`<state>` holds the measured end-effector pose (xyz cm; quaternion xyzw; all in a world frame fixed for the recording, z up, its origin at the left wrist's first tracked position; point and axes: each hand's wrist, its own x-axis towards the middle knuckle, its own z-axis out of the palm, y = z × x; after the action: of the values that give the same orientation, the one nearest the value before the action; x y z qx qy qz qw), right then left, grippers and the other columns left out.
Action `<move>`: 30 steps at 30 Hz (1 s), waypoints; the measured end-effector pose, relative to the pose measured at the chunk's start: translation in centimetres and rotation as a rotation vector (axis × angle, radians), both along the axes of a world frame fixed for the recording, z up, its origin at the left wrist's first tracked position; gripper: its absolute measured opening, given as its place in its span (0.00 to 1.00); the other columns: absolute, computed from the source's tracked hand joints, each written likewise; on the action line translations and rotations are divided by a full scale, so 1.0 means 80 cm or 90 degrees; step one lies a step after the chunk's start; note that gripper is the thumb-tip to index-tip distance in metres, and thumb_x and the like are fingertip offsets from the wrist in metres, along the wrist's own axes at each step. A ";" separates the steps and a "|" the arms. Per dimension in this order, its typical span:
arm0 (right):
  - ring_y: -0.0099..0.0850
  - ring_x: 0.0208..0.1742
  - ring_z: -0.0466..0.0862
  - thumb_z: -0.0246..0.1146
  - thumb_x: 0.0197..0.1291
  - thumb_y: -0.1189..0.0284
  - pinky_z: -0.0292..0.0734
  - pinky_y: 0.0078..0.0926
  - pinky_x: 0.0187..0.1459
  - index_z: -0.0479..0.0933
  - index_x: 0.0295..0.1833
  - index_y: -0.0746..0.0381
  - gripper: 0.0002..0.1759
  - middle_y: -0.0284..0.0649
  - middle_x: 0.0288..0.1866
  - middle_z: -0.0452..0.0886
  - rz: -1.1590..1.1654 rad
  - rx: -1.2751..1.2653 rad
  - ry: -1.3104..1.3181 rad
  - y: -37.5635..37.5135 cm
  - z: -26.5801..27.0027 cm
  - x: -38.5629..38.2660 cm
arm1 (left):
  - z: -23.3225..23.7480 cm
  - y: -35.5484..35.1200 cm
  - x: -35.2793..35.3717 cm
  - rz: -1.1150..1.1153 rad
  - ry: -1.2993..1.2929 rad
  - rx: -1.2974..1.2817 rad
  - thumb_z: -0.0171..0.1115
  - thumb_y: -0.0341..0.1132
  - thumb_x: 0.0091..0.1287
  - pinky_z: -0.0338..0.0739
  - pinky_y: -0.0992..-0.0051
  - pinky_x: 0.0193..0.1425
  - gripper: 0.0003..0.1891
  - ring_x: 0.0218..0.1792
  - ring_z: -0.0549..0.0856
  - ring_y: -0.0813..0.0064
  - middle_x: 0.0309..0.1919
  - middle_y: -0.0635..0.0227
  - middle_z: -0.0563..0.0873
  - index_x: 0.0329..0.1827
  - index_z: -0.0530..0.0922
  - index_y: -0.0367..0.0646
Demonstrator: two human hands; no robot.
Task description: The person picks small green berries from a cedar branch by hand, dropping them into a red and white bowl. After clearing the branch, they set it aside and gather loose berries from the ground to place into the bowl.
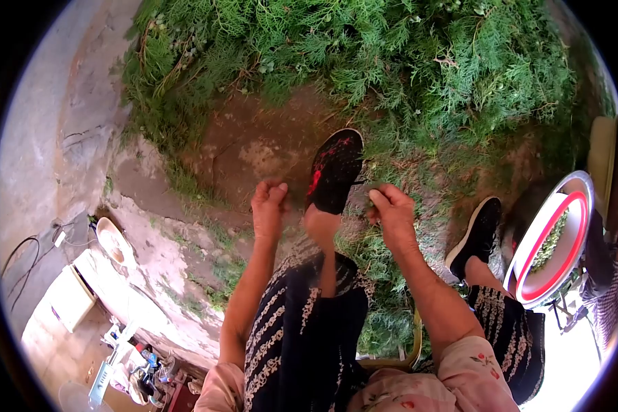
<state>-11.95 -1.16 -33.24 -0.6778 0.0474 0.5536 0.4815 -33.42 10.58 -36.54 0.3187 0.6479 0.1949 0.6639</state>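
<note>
My left hand point(269, 206) hovers over the bare ground left of a black shoe with red marks point(336, 168). Its thumb and fingertips come together in a pinch. On the other side of that shoe is my right hand point(393, 214), thumb and forefinger pressed together. Whatever the fingertips hold is too small to make out. A short dark thin piece point(356, 183) shows between the shoe and my right fingertips. Beyond both hands lies a thick spread of green conifer sprigs point(364, 62), with more scattered around my feet.
At the right, a white basin with a red rim point(583, 206) holds small green bits point(551, 244). My other black shoe point(479, 230) rests beside it. A pale wall point(41, 137) runs along the left. Lower left are a round pale dish point(114, 240) and household clutter point(144, 374).
</note>
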 end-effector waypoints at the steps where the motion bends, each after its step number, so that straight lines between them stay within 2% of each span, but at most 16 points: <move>1: 0.21 0.21 0.75 0.58 0.60 0.76 0.70 0.18 0.23 0.77 0.45 0.65 0.09 0.34 0.26 0.77 0.045 0.032 -0.006 0.010 0.010 0.000 | 0.021 0.003 0.018 0.023 -0.053 -0.021 0.59 0.30 0.62 0.65 0.84 0.22 0.06 0.20 0.72 0.84 0.24 0.72 0.79 0.41 0.76 0.41; 2: 0.21 0.22 0.75 0.58 0.59 0.76 0.71 0.18 0.23 0.77 0.46 0.65 0.10 0.34 0.27 0.77 0.063 0.055 0.009 0.024 0.020 -0.001 | 0.036 0.006 0.033 0.046 -0.106 -0.041 0.59 0.30 0.62 0.63 0.86 0.21 0.06 0.20 0.70 0.88 0.25 0.75 0.79 0.41 0.76 0.41; 7: 0.19 0.23 0.76 0.60 0.58 0.76 0.73 0.17 0.25 0.75 0.53 0.65 0.16 0.34 0.27 0.78 0.210 0.127 0.002 0.075 0.043 -0.016 | 0.071 0.014 0.077 -0.038 -0.206 -0.066 0.61 0.30 0.62 0.64 0.87 0.22 0.08 0.21 0.72 0.87 0.25 0.74 0.79 0.42 0.76 0.40; 10: 0.19 0.23 0.76 0.60 0.58 0.76 0.73 0.15 0.26 0.75 0.51 0.66 0.15 0.34 0.28 0.78 0.275 0.088 -0.003 0.085 0.050 -0.016 | 0.080 0.013 0.091 -0.043 -0.215 -0.049 0.61 0.27 0.61 0.64 0.88 0.23 0.06 0.22 0.72 0.88 0.27 0.75 0.79 0.40 0.77 0.39; 13: 0.19 0.23 0.76 0.61 0.58 0.76 0.73 0.15 0.26 0.77 0.48 0.66 0.12 0.33 0.28 0.78 0.224 0.113 0.008 0.081 0.046 -0.019 | 0.083 0.013 0.091 -0.078 -0.195 -0.042 0.62 0.27 0.61 0.64 0.88 0.22 0.05 0.22 0.72 0.88 0.27 0.76 0.79 0.38 0.77 0.40; 18: 0.18 0.22 0.75 0.62 0.57 0.76 0.71 0.15 0.24 0.79 0.42 0.66 0.08 0.32 0.26 0.77 0.203 0.149 -0.110 0.063 0.026 -0.024 | 0.084 0.012 0.090 -0.161 -0.190 -0.066 0.61 0.29 0.62 0.63 0.89 0.21 0.04 0.20 0.70 0.89 0.25 0.75 0.78 0.37 0.77 0.40; 19: 0.17 0.22 0.75 0.62 0.56 0.77 0.71 0.15 0.24 0.79 0.41 0.66 0.08 0.32 0.25 0.77 0.211 0.154 -0.142 0.062 0.026 -0.023 | 0.084 0.012 0.092 -0.128 -0.159 -0.069 0.61 0.31 0.63 0.62 0.88 0.19 0.05 0.19 0.71 0.88 0.24 0.74 0.78 0.37 0.77 0.40; 21: 0.17 0.22 0.74 0.62 0.57 0.76 0.70 0.14 0.23 0.79 0.38 0.66 0.05 0.32 0.25 0.77 0.153 0.102 -0.084 0.059 0.030 -0.021 | 0.084 0.012 0.097 -0.061 -0.099 -0.074 0.61 0.33 0.64 0.61 0.86 0.14 0.07 0.17 0.71 0.86 0.24 0.71 0.78 0.39 0.75 0.40; 24: 0.17 0.22 0.74 0.63 0.57 0.76 0.67 0.14 0.21 0.78 0.34 0.66 0.04 0.32 0.24 0.77 -0.005 0.061 0.031 0.059 0.037 -0.010 | 0.084 0.020 0.090 0.086 -0.196 -0.124 0.58 0.32 0.65 0.60 0.86 0.14 0.06 0.17 0.71 0.85 0.25 0.68 0.79 0.39 0.74 0.39; 28: 0.17 0.20 0.71 0.64 0.56 0.76 0.63 0.14 0.19 0.77 0.31 0.65 0.04 0.31 0.23 0.76 -0.158 0.078 0.092 0.061 0.030 -0.008 | 0.089 0.019 0.095 -0.052 -0.309 -0.172 0.54 0.28 0.65 0.61 0.87 0.14 0.04 0.17 0.72 0.84 0.28 0.65 0.80 0.37 0.75 0.36; 30: 0.17 0.19 0.69 0.65 0.55 0.76 0.62 0.14 0.19 0.78 0.31 0.64 0.03 0.31 0.23 0.76 -0.166 0.079 0.057 0.062 0.030 -0.012 | 0.092 0.016 0.101 -0.120 -0.244 -0.156 0.57 0.29 0.65 0.60 0.88 0.14 0.05 0.17 0.72 0.86 0.26 0.68 0.80 0.36 0.77 0.36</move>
<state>-12.87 3.81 -30.83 -0.6096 0.1218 0.5177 0.5878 -25.31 11.88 -29.22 0.2524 0.4962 0.1089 0.8236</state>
